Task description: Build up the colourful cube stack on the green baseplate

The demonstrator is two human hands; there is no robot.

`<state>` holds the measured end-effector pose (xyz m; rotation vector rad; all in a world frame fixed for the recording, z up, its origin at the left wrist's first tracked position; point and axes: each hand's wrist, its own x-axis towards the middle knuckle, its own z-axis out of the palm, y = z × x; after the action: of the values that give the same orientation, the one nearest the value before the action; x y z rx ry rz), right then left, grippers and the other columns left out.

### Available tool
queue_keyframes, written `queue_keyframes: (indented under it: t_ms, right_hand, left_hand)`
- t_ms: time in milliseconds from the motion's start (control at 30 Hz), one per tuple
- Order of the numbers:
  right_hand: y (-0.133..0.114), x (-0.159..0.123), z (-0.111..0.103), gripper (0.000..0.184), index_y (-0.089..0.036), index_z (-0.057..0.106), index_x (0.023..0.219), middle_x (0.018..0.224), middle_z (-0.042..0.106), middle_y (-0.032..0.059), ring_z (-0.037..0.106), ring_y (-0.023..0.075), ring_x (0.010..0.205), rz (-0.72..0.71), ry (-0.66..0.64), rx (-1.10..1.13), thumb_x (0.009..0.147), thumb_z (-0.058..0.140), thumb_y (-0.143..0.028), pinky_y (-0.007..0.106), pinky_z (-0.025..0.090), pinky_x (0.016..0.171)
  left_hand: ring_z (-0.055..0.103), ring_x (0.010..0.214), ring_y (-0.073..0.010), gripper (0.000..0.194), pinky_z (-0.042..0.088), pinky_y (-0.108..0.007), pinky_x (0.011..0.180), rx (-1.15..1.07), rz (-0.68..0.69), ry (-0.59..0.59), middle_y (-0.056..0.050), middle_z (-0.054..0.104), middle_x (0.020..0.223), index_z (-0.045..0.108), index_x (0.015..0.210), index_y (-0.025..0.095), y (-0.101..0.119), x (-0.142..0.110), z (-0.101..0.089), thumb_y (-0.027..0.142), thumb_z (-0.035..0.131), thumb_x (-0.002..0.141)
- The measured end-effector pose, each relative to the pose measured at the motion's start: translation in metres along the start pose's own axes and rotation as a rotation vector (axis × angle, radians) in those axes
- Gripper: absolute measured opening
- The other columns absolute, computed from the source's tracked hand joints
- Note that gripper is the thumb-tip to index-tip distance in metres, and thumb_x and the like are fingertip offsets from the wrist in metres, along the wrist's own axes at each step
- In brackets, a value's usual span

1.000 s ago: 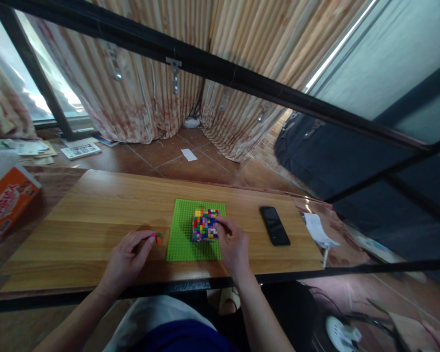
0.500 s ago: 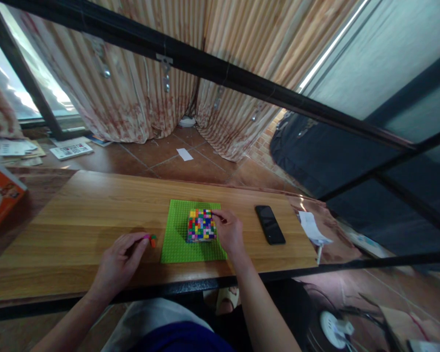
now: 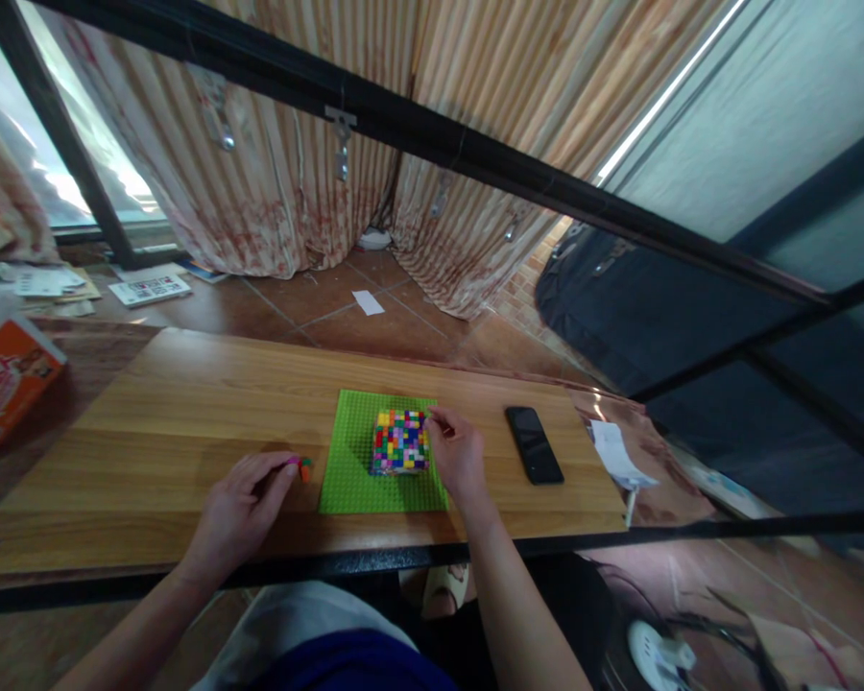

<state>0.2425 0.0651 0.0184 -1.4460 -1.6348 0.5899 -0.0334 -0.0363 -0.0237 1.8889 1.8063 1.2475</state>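
A multicoloured block of small toy bricks [image 3: 401, 443] stands on a green studded baseplate [image 3: 346, 480] on the wooden table. At the block's upper right corner, the thumb and fingertips of my right hand [image 3: 458, 455] are pinched together; whatever is between them is too small to make out. My left hand [image 3: 239, 501] rests on the table left of the baseplate, its thumb and index finger closed on a few small joined toy bricks [image 3: 304, 469], magenta, green and orange.
A black phone [image 3: 534, 444] lies on the table [image 3: 208, 403] to the right of the baseplate. Past the table's right end is a white paper [image 3: 617, 451], and beyond its left end an orange box [image 3: 11, 384]. A dark metal bar [image 3: 432, 125] crosses above, before striped curtains.
The whole view has shifted slightly. My right fingertips have moved a little at the block's corner. The left hand still holds the small bricks in nearly the same place.
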Motion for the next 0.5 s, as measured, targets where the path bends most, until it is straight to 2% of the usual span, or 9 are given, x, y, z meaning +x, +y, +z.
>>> queue_keyframes:
  t_ms: [233, 500]
  right_hand:
    - [0.005, 0.006, 0.007, 0.028, -0.015, 0.072, 0.095, 0.087, 0.073, 0.0074, 0.065, 0.0172, 0.076, 0.064, 0.048, 0.099, 0.083, 0.059, -0.036, 0.028, 0.051, 0.069]
    - [0.003, 0.01, 0.015, 0.027, -0.016, 0.074, 0.087, 0.083, 0.072, 0.0055, 0.065, 0.0172, 0.076, 0.077, 0.012, 0.116, 0.084, 0.057, -0.037, 0.028, 0.049, 0.071]
  left_hand:
    - [0.069, 0.084, -0.0198, 0.033, 0.055, -0.032, 0.081, 0.0, -0.017, 0.0, -0.005, 0.074, 0.089, 0.068, 0.093, 0.021, 0.003, 0.001, -0.001, 0.049, 0.051, 0.089]
    - [0.068, 0.085, -0.0195, 0.031, 0.054, -0.032, 0.083, -0.001, -0.017, -0.007, -0.004, 0.073, 0.09, 0.068, 0.094, 0.021, -0.001, -0.001, 0.001, 0.047, 0.052, 0.09]
